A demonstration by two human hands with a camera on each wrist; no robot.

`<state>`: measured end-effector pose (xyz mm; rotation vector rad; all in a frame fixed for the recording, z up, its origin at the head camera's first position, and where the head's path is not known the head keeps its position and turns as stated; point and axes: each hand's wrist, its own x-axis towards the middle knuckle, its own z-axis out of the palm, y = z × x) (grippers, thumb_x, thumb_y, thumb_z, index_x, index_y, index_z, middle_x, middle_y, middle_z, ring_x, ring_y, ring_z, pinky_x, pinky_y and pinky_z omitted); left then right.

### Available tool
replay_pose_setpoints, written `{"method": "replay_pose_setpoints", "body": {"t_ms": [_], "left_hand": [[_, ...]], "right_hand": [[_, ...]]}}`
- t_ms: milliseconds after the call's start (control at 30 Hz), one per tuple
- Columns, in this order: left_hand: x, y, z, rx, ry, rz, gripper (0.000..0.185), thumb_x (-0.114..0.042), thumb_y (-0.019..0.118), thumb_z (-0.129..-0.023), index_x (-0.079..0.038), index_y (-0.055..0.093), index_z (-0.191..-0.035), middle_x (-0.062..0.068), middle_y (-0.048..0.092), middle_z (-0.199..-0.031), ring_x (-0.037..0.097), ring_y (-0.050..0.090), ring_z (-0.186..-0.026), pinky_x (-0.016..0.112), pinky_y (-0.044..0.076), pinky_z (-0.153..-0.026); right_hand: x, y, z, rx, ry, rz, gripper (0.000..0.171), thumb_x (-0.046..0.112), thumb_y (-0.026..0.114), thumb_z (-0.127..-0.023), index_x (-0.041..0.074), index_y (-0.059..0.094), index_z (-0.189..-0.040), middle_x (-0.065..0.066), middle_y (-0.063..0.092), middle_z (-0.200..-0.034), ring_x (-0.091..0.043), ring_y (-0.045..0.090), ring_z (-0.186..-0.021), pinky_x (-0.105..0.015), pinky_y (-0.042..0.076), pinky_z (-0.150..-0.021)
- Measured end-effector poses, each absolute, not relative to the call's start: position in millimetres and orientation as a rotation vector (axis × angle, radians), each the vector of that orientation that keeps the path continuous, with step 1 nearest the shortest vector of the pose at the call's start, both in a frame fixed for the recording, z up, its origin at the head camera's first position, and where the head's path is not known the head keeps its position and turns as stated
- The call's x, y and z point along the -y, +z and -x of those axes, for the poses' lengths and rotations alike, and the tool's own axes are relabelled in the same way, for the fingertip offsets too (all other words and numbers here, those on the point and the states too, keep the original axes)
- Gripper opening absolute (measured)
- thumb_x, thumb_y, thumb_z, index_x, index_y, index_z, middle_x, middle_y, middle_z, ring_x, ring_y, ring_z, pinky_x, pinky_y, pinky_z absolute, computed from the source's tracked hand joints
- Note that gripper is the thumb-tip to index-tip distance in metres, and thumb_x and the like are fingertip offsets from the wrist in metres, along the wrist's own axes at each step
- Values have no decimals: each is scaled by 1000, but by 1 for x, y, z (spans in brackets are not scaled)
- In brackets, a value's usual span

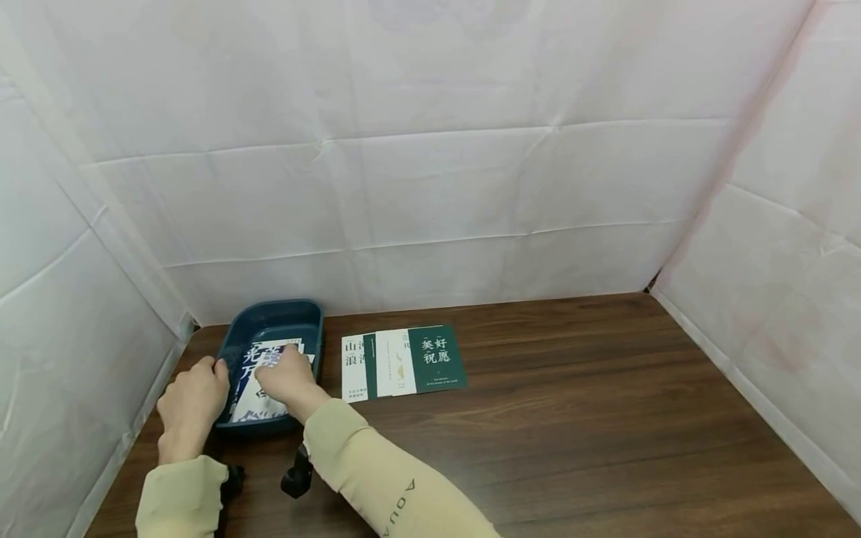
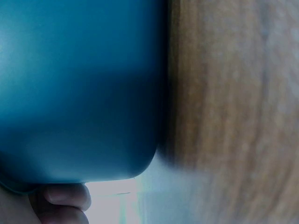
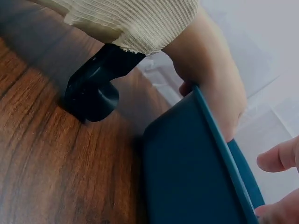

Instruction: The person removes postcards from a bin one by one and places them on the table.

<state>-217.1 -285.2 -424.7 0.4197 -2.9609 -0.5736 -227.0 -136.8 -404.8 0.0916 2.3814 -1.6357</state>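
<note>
A dark blue plastic tray stands at the left of the table, with printed cards in white and blue lying inside. My left hand holds its left rim; in the left wrist view fingertips curl beneath the rim beside the tray's outer wall. Over the cards reaches my right hand, its fingers down inside the tray and covering part of them. Thumb and finger stand apart at the edge of the right wrist view, with no card visible between them.
Right of the tray, several overlapping cards form a row, ending in a green card with white characters. The brown wooden table extends to the right. White sheeting walls off the back and both sides. Black wrist mounts hang under the sleeves.
</note>
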Motion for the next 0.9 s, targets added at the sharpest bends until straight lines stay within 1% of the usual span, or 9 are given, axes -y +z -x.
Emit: {"method": "replay_pose_setpoints", "body": {"t_ms": [167, 367, 467, 667, 733, 767, 833, 900], "left_hand": [[286, -425, 216, 2959, -575, -417, 47, -27, 34, -104, 10, 48, -129, 41, 52, -118, 58, 55, -91, 65, 43, -70], [285, -426, 215, 2936, -581, -410, 46, -28, 34, -104, 9, 50, -128, 41, 54, -116, 58, 56, -89, 66, 42, -69], [284, -426, 215, 2935, -575, -412, 46, -27, 34, -105, 9, 50, -127, 41, 54, -116, 58, 56, -89, 66, 42, -69], [284, -425, 215, 2929, -565, -407, 44, -26, 35, -104, 9, 51, -125, 41, 55, -113, 57, 56, -87, 65, 42, -67], [285, -424, 215, 2925, -565, -406, 45, -26, 35, -104, 9, 51, -126, 41, 54, -114, 57, 56, -87, 65, 42, -68], [285, -424, 215, 2927, -566, -405, 45, -27, 35, -104, 9, 51, -126, 41, 54, -114, 57, 56, -87, 65, 42, -68], [285, -424, 214, 2927, -570, -395, 45, -27, 35, -104, 9, 51, -126, 41, 54, -114, 57, 56, -87, 65, 43, -67], [286, -424, 214, 2931, -573, -387, 45, -27, 35, -105, 9, 52, -126, 41, 55, -114, 57, 56, -86, 64, 43, -66]], "right_hand": [[142, -406, 229, -2386, -1621, -194, 73, 16, 68, -86, 4, 34, -149, -16, 37, -150, -26, 40, -134, -41, 39, -103], [149, -412, 236, -2357, -1769, -354, 78, 9, 73, -83, 0, 31, -148, -23, 33, -151, -34, 37, -137, -43, 36, -105], [150, -414, 238, -2345, -1797, -378, 80, 8, 73, -83, 1, 30, -149, -23, 30, -153, -35, 33, -140, -42, 34, -107], [151, -413, 240, -2364, -1764, -348, 76, 12, 72, -85, 1, 33, -149, -20, 34, -152, -32, 31, -141, -42, 35, -107], [150, -412, 241, -2392, -1752, -321, 74, 11, 72, -84, 0, 36, -148, -20, 39, -148, -32, 36, -137, -42, 39, -103], [151, -413, 241, -2406, -1755, -307, 71, 11, 73, -84, 1, 39, -145, -19, 44, -142, -31, 43, -132, -41, 42, -100], [151, -414, 242, -2443, -1743, -276, 66, 12, 75, -84, 2, 43, -141, -17, 54, -129, -29, 54, -118, -39, 48, -91], [152, -415, 242, -2481, -1735, -245, 60, 13, 77, -83, 4, 47, -133, -14, 60, -110, -26, 62, -98, -37, 52, -80]]}}
